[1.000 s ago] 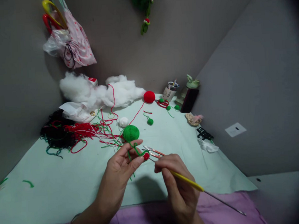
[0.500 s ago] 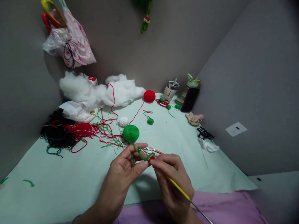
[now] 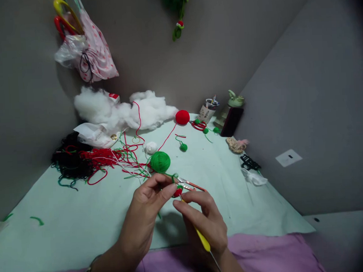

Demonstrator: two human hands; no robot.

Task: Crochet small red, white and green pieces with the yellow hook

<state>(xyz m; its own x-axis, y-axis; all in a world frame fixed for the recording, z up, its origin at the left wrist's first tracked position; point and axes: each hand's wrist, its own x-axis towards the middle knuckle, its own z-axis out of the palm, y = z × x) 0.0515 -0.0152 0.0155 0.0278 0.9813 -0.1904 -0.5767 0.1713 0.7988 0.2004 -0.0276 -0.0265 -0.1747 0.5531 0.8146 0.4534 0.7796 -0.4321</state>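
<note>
Between thumb and fingers my left hand point(image 3: 145, 207) pinches a small red and green crochet piece point(image 3: 178, 191). Green yarn runs over its index finger, beside the green yarn ball point(image 3: 160, 162) on the table. My right hand point(image 3: 207, 220) is closed on a crochet hook point(image 3: 202, 237) with a yellow grip and a metal shaft; the hook's tip points at the red part of the piece. Whether the tip sits inside a stitch is too small to tell. Just beyond the fingers lie small snips point(image 3: 190, 185) with orange handles, partly hidden.
White stuffing point(image 3: 146, 109) heaps along the back wall, with a red yarn ball point(image 3: 182, 117) beside it. Tangled yarn scraps point(image 3: 100, 156) lie at left. Red-handled scissors point(image 3: 199, 125), a pen cup point(image 3: 208, 110) and a phone point(image 3: 232, 122) stand or lie at back right.
The crochet piece has turned and shifted slightly left and is more tucked by my left fingertips. My right hand has moved a little left and down, its hook now steeper and its fingers more spread.
</note>
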